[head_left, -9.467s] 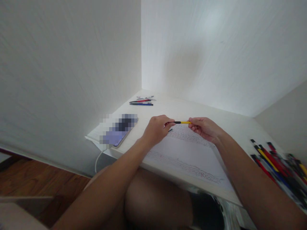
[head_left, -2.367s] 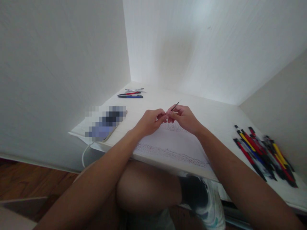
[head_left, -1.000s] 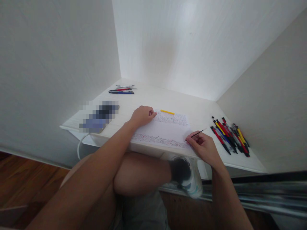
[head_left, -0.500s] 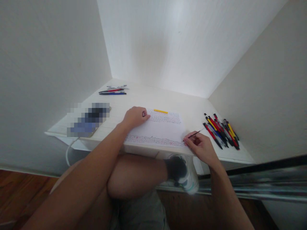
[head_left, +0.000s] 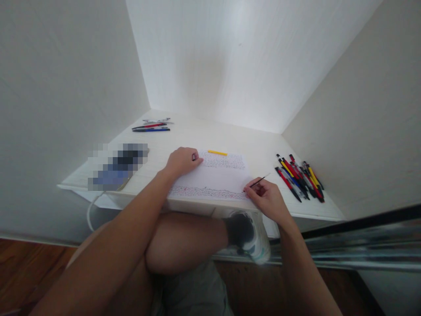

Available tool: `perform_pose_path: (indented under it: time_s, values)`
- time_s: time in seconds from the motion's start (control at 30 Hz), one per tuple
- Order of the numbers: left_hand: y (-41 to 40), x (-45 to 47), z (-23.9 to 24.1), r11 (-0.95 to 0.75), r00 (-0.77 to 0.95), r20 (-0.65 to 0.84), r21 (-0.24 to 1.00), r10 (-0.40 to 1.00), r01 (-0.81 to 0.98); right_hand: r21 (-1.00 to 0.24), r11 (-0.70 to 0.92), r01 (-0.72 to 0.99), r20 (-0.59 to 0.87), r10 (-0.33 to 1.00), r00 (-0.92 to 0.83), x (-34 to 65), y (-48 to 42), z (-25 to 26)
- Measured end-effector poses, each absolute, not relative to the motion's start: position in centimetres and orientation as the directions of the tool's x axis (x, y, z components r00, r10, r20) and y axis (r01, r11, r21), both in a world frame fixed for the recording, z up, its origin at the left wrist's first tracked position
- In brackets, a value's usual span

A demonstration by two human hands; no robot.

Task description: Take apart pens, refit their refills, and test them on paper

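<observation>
A white sheet of paper (head_left: 210, 176) lies near the front edge of the white desk, with rows of small dark writing at its top and dark and red marks along its bottom. My right hand (head_left: 268, 199) pinches a thin dark pen refill (head_left: 259, 181) with a pale end, its tip at the paper's lower right corner. On the paper's upper left rests my left hand (head_left: 184, 162), fingers curled round a small dark and white piece I cannot make out. A short yellow stick (head_left: 217, 152) lies across the sheet's top edge.
To the right lies a heap of red, yellow, blue and black pens (head_left: 299, 177). Several more pens (head_left: 151, 127) lie at the back left. A blurred-out phone-like device (head_left: 123, 169) with a white cable (head_left: 89, 213) sits at left. Walls (head_left: 210, 66) enclose the desk.
The whole view has shifted slightly. My right hand and the refill tip have moved a little left over the paper's bottom marks. My left hand stays in place on the sheet.
</observation>
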State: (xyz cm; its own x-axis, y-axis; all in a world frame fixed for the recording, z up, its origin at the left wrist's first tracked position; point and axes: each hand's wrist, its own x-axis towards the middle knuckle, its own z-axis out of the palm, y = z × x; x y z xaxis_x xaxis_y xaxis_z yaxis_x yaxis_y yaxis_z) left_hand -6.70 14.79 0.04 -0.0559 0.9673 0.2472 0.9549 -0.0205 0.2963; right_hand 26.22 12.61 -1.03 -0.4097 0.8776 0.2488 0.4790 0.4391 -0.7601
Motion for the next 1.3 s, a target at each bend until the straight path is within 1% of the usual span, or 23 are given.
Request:
perform_pose_path:
  time_s: [0.53, 0.77, 0.83, 1.0, 1.13, 1.23, 1.3]
  values:
    - [14.7, -6.6, 0.3, -0.008, -0.063, 0.216, 0.313, 0.974, 0.95, -0.729, 0.455, 0.511, 0.252, 0.873, -0.417, 26.1, 12.5, -0.8]
    - [14.9, -6.7, 0.1, -0.022, -0.054, 0.235, 0.308, 0.97, 0.951, -0.729, 0.455, 0.512, 0.256, 0.874, -0.412, 26.0, 12.6, -0.8]
    - [14.9, -6.8, 0.0, -0.018, -0.059, 0.229, 0.318, 0.972, 0.948, -0.747, 0.441, 0.498, 0.264, 0.884, -0.386, 26.0, 12.7, -0.9]
    - [14.9, -6.8, -0.1, -0.032, -0.046, 0.244, 0.308, 0.969, 0.951, -0.802, 0.411, 0.432, 0.327, 0.909, -0.258, 25.8, 13.4, -0.5]
    - [15.0, -6.7, -0.1, -0.027, -0.049, 0.237, 0.309, 0.97, 0.951, -0.83, 0.416, 0.372, 0.298, 0.894, -0.334, 24.1, 15.0, 0.3]
    - [15.2, -6.7, -0.2, -0.02, -0.05, 0.224, 0.302, 0.973, 0.953, -0.801, 0.474, 0.366, 0.283, 0.838, -0.466, 21.6, 17.3, 0.8]
    - [15.2, -6.7, -0.1, -0.025, -0.043, 0.226, 0.291, 0.973, 0.957, -0.759, 0.535, 0.371, 0.295, 0.791, -0.536, 19.7, 19.1, 0.7]
